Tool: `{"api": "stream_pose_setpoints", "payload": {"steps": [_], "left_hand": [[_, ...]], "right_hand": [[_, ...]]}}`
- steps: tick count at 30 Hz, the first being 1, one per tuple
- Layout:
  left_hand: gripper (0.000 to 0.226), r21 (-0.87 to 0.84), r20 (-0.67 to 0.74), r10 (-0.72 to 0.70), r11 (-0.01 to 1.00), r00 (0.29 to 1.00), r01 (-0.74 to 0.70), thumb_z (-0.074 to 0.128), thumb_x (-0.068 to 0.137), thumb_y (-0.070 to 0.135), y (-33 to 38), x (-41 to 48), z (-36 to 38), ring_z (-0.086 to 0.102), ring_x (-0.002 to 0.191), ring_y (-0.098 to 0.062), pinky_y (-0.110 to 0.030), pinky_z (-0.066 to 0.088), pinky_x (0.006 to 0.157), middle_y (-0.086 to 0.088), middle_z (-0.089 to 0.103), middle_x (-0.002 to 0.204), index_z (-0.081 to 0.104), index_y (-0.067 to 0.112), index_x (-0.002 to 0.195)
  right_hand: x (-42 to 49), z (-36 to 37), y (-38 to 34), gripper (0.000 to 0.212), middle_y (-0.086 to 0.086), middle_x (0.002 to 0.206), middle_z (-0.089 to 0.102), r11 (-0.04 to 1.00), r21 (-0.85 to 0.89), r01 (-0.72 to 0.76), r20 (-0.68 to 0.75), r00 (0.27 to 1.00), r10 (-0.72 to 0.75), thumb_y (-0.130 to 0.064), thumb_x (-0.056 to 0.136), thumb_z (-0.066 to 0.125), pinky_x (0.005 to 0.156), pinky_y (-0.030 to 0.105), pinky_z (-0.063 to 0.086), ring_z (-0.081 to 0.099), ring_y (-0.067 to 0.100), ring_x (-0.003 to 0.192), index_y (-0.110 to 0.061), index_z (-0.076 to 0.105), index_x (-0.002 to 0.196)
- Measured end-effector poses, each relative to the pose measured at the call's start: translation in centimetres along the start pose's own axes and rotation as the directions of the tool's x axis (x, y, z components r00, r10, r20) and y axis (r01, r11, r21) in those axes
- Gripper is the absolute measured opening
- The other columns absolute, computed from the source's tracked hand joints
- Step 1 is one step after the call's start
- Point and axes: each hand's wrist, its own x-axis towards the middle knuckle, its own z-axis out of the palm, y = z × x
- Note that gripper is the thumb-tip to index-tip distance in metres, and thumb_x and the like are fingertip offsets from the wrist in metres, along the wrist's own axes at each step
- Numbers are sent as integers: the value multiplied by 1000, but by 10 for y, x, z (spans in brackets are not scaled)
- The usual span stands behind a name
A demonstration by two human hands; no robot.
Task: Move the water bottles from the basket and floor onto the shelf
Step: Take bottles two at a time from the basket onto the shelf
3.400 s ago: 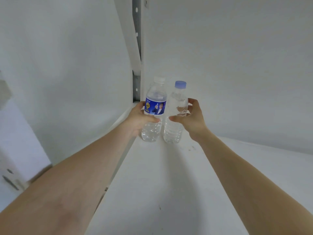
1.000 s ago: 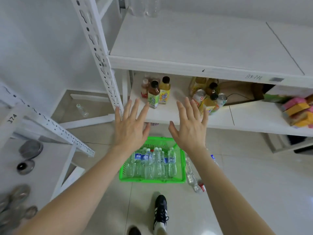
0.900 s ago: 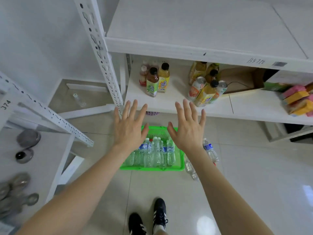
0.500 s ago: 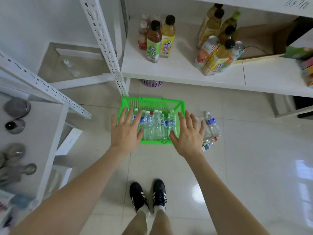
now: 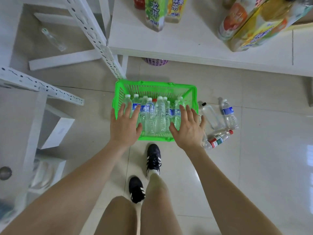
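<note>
Water bottles (image 5: 157, 114): they are packed side by side in the near half of the basket (image 5: 152, 85), caps toward its far wall and bases toward us. Their long axes run straight away from us, in line with our fingers.
Basket: green, on the floor just ahead of our shoes (image 5: 153, 158). Its far half is bare, and its far-left corner sits near the foot of the upright post (image 5: 94, 36).
Left hand (image 5: 124, 128): flat, fingers spread, holding nothing, over the leftmost bottles and the left rim.
Right hand (image 5: 188, 129): likewise spread and empty, over the rightmost bottles and the right rim.
Contact: we cannot tell whether either palm touches the bottles or hangs above them.
Key relation: the bottles lie directly under and ahead of both hands. We judge each hand need only drop and wrap across a barrel from above. The bottles press close together, so the end ones give our fingers the most room.
Floor bottles (image 5: 228, 114): a few lie loose just right of the basket, at differing angles. The right hand is nearer to them; the left is well apart.
Shelf (image 5: 186, 48): a white board beyond the basket, carrying tea and juice drinks (image 5: 154, 12) with a bare stretch between them.
Room: there is open floor to the right. On the left, the post and a slanted rail crowd the way up.
</note>
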Motion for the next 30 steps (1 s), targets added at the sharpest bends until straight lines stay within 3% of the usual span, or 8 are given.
{"api": "stream_pose_setpoints", "payload": {"steps": [9,13,18,21,23,26,28,30], "left_hand": [[68,-31,130,-39,999,991,43,51,92,42,1,68,106,21,147,-33,-59,16,116,-13,27,158,24,23,152],[68,-26,163,-43,999,986,48,47,93,44,-2,91,148,22,146,-33,-57,17,116,-12,27,158,22,22,152],[70,-65,212,-51,996,976,66,46,93,49,-4,116,204,36,140,-33,-52,30,113,-16,38,152,24,15,150],[74,-218,290,-88,964,953,156,50,94,48,-2,126,232,46,130,-34,-46,43,101,-15,43,147,21,11,151],[76,-396,391,-106,877,914,271,54,94,45,0,133,248,47,129,-33,-46,44,101,-14,40,148,17,13,153],[72,-607,510,-125,649,851,458,60,93,38,2,143,261,51,127,-29,-43,43,105,-9,45,147,22,17,152],[65,-663,584,-157,474,796,580,57,95,39,2,151,263,51,127,-27,-38,41,104,-5,45,146,28,19,150],[61,-686,634,-162,333,756,647,52,96,46,3,162,264,51,125,-27,-43,42,106,-6,48,144,35,17,147]], "right_hand": [[69,104,23,71,8,157,31,1000,17,5,122,992,-7,-50,90,48,116,55,14,26,27,145,-17,28,150],[85,150,26,74,9,155,36,997,67,-34,144,989,24,-49,88,53,114,55,20,31,28,142,-16,29,150],[105,205,28,79,7,152,40,977,154,-148,239,965,108,-50,87,56,105,54,36,41,32,134,-17,24,151],[117,232,27,83,9,150,41,955,226,-194,279,952,127,-49,87,59,99,51,43,45,35,130,-15,20,152],[126,246,27,85,11,150,39,923,288,-253,323,934,155,-48,87,62,96,49,46,45,35,131,-15,18,152],[140,263,24,82,17,144,46,851,390,-352,389,901,194,-45,88,64,95,46,45,49,37,127,-14,21,150],[149,270,24,80,19,138,52,821,418,-388,410,887,211,-47,88,64,96,44,44,52,37,124,-12,25,149],[157,275,25,82,18,134,56,806,419,-419,432,872,229,-50,86,65,97,42,45,54,36,121,-12,28,148]]}}
